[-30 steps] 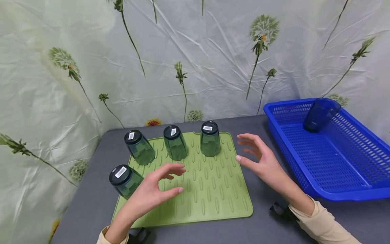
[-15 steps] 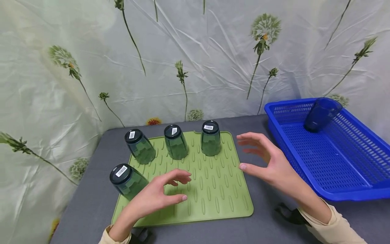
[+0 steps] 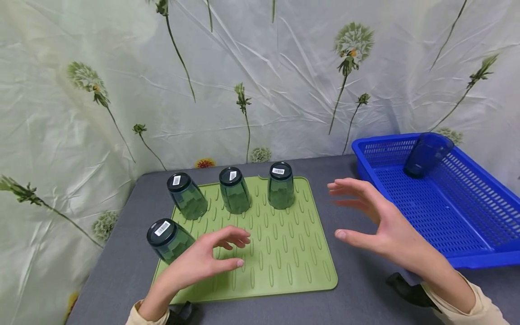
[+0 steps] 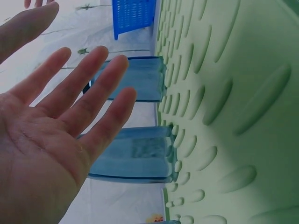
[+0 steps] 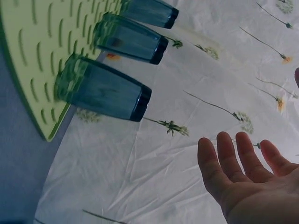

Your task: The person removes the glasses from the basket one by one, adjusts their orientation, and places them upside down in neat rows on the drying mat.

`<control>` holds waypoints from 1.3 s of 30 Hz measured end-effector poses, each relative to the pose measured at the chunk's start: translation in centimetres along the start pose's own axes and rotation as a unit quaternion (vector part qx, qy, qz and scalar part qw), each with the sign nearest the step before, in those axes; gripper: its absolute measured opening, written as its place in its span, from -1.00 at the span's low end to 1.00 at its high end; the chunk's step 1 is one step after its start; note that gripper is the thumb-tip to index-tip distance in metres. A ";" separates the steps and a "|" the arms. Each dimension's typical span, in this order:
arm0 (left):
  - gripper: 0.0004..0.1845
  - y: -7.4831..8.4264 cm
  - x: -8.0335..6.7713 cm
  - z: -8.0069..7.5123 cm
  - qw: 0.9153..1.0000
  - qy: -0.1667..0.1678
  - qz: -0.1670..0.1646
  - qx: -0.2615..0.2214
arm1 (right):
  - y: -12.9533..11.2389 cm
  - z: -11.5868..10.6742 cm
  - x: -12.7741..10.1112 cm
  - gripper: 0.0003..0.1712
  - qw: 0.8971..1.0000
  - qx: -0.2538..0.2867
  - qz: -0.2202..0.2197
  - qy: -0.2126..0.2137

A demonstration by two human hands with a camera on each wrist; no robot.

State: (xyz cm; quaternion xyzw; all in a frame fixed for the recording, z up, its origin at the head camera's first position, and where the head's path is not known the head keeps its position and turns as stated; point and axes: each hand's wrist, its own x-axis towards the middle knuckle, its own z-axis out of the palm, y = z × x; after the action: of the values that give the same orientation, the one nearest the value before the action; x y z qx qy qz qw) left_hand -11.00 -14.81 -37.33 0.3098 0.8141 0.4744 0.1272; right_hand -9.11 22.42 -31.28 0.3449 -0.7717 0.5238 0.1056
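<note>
Several dark blue-green drinking glasses stand upside down on a green ribbed drying mat (image 3: 284,253). Three form the back row: a left glass (image 3: 188,197), a middle glass (image 3: 234,191) and a right glass (image 3: 281,186). Another glass (image 3: 170,239) is at the mat's left side, partly behind my left hand (image 3: 205,262). That hand hovers over the mat, palm inward, fingers relaxed and holding nothing. My right hand (image 3: 378,225) is in the air between mat and basket, thumb apart from the fingers, nothing in it. Inside the blue plastic basket (image 3: 443,262) one more glass (image 3: 427,154) leans against the back.
The basket stands on the dark grey table (image 3: 357,289) at the right, its near rim beside my right forearm. A white flower-printed cloth (image 3: 292,76) hangs behind the table and down its left side.
My right hand has drawn right and a little toward me, away from the mat. The left hand has shifted slightly right and down. The glasses and basket stay where they were.
</note>
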 end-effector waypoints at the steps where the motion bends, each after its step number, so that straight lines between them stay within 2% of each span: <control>1: -0.54 0.0 0.0 0.0 1.000 -0.003 0.004 -0.002 | -0.1 -0.2 -0.1 -0.01 1.000 -0.017 0.006 -0.002; 9: -0.52 -0.2 0.0 0.1 1.000 -0.012 0.002 -0.008 | -0.8 -1.9 -1.2 -0.02 0.987 -0.138 0.077 -0.026; 19: -0.52 -0.4 0.1 0.1 1.000 -0.010 0.005 -0.009 | -1.2 -4.9 -2.2 -0.06 0.960 -0.256 0.112 -0.018; 23: -0.52 -0.4 0.1 0.1 1.000 -0.011 0.001 -0.013 | -0.8 -6.2 -1.8 -0.07 0.951 -0.291 0.097 -0.023; 25: -0.53 -0.4 0.1 0.1 1.000 -0.011 0.000 -0.012 | -0.5 -6.8 -1.5 -0.08 0.950 -0.299 0.083 -0.025; 32: -0.53 -0.5 0.3 0.1 1.000 -0.010 0.002 -0.008 | 1.1 -8.9 -0.5 -0.13 0.952 -0.304 0.041 -0.014; 39: -0.53 -0.6 0.2 0.1 1.000 -0.012 0.000 -0.013 | 3.0 -11.0 0.5 -0.14 0.953 -0.303 0.007 0.032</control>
State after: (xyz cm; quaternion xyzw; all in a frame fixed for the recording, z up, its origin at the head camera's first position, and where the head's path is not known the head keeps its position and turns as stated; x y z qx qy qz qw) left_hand -11.33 -14.77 -37.85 0.3137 0.8063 0.4811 0.1412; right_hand -13.62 32.50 -28.54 0.2743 -0.8926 0.2772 0.2263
